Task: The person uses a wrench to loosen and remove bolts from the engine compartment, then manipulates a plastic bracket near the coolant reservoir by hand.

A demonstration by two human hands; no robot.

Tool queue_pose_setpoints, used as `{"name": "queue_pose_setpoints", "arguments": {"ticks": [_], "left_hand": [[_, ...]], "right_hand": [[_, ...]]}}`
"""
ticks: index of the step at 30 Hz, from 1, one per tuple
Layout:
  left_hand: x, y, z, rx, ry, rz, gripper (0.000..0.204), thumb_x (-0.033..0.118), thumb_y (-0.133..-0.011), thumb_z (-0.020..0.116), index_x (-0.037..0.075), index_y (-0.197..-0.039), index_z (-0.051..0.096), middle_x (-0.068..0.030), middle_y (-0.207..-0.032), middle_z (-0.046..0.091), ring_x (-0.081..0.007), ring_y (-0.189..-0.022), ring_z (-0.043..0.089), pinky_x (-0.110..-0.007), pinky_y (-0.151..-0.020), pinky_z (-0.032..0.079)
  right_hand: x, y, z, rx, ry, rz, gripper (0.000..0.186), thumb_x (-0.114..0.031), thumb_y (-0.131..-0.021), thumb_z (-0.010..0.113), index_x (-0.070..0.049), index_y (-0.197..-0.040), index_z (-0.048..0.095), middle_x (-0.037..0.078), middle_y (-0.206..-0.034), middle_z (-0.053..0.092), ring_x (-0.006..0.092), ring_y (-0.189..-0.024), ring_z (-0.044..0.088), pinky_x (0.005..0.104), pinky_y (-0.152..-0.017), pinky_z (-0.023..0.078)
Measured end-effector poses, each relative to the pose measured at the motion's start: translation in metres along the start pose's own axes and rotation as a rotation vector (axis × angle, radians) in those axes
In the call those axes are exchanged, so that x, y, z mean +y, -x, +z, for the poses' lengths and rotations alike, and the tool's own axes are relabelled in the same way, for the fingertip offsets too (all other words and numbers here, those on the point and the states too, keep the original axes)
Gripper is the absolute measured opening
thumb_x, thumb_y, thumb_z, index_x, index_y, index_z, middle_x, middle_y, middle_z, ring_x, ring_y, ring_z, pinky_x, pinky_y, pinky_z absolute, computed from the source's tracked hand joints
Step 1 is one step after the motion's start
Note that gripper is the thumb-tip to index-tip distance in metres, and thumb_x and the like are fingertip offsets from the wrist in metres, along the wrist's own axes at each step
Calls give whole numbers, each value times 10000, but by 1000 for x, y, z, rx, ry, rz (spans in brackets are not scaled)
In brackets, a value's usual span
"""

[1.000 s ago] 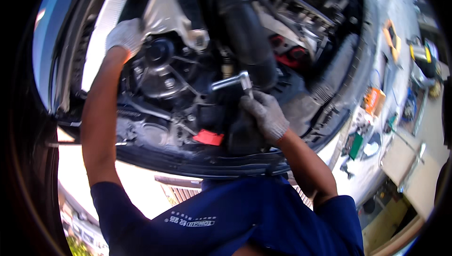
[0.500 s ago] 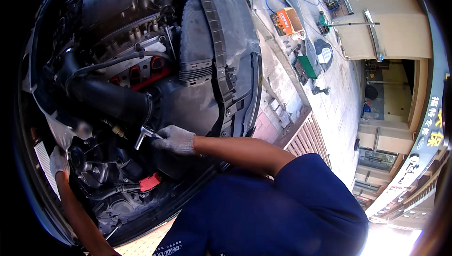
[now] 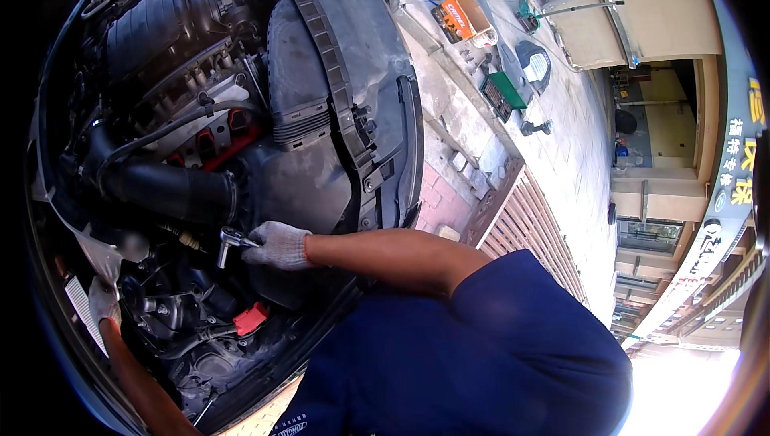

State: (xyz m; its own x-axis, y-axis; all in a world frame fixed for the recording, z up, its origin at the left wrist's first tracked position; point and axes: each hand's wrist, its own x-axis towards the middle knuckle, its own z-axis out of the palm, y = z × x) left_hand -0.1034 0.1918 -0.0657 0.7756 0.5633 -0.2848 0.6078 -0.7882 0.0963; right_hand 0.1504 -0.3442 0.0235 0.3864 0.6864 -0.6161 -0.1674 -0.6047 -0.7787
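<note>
In an opened engine bay, my right hand (image 3: 277, 245), in a pale knit glove, is closed round the handle of a chrome socket wrench (image 3: 231, 244). Its head and socket point away from the fingers, over the dark parts below the thick black intake hose (image 3: 172, 190). At the far left, my gloved left hand (image 3: 104, 301) rests by a whitish panel (image 3: 101, 255) and a white ribbed strip (image 3: 80, 308). Its fingers are too hard to make out. A red cover (image 3: 251, 320) sits among the dark parts between my two forearms.
The dark engine cover (image 3: 164, 27) lies farther back, beside a black air box (image 3: 301, 59). On the paving to the right are an orange carton (image 3: 455, 19), a green tool case (image 3: 504, 93) and a slatted wooden piece (image 3: 533, 231). The bay's front edge runs along my body.
The whole view has shifted, so the engine bay and paving sit farther left. My right hand still holds the socket wrench, its head slightly turned. My left hand stays by the ribbed strip.
</note>
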Motion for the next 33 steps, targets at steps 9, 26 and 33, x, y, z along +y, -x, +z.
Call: {"name": "queue_pose_setpoints", "arguments": {"ticks": [9, 26, 33], "left_hand": [[-13, -8, 26, 26, 38, -147, 320, 313, -1017, 615, 0, -1082, 623, -214, -943, 675, -362, -891, 653, -481, -763, 493], [61, 13, -22, 148, 204, -286, 608, 547, -935, 685, 33, -1250, 605, -235, -1107, 718, -436, -1059, 684, -475, -905, 540], [96, 30, -59, -148, 1, -659, 572, 502, -1021, 444, 61, -1302, 675, -269, -1352, 648, -449, -1283, 601, -527, -1086, 472]], "right_hand": [[0, 4, -4, -24, 11, 11, 396, -367, -906, 694, 16, -1004, 723, 164, -794, 687, 243, -750, 655, 421, -746, 517], [-24, 2, -2, -85, 36, 145, 349, -328, -981, 682, 20, -1008, 701, 19, -766, 631, 102, -715, 564, 332, -676, 484], [-29, 5, 5, -86, -15, 155, 259, -249, -976, 697, 0, -910, 662, -9, -711, 589, 72, -629, 517, 279, -574, 430]]}}
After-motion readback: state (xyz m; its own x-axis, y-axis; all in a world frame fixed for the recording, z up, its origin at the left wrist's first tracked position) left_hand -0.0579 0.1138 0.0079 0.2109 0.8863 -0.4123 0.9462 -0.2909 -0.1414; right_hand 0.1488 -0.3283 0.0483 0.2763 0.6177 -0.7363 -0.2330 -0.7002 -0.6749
